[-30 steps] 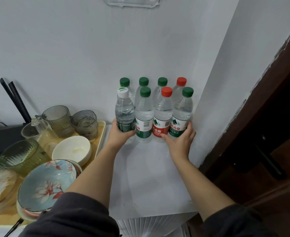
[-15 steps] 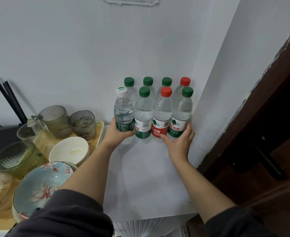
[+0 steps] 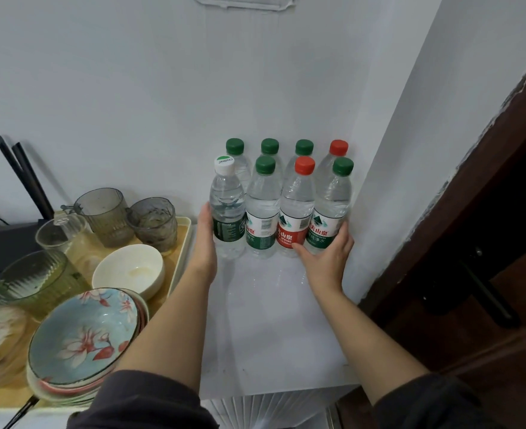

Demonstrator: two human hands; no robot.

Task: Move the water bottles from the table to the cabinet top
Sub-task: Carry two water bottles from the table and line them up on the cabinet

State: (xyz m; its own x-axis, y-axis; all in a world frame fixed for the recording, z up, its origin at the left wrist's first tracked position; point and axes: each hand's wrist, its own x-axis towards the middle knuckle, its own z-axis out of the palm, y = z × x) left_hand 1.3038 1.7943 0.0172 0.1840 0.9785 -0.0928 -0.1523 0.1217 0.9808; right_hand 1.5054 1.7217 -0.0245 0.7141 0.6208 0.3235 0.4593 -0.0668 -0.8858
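Note:
Several clear water bottles stand upright in two rows on the white cabinet top (image 3: 274, 329), pressed into the wall corner. The front row holds a white-capped bottle (image 3: 227, 209), a green-capped bottle (image 3: 263, 212), a red-capped bottle (image 3: 297, 209) and another green-capped bottle (image 3: 331, 209). Behind them are three green caps and one red cap (image 3: 338, 147). My left hand (image 3: 205, 239) lies flat against the white-capped bottle's left side. My right hand (image 3: 325, 258) cups the base of the right green-capped bottle, thumb under the red-labelled one.
A yellow tray (image 3: 181, 243) at the left carries glass mugs (image 3: 105, 215), a white bowl (image 3: 130, 270) and stacked floral bowls (image 3: 83, 335). A black router with antennas (image 3: 20, 174) sits behind. A dark wooden door frame (image 3: 472, 196) stands at the right.
The front row of bottles has slid a little further back against the rear row. My left hand has opened flatter along the white-capped bottle. The view has shifted slightly.

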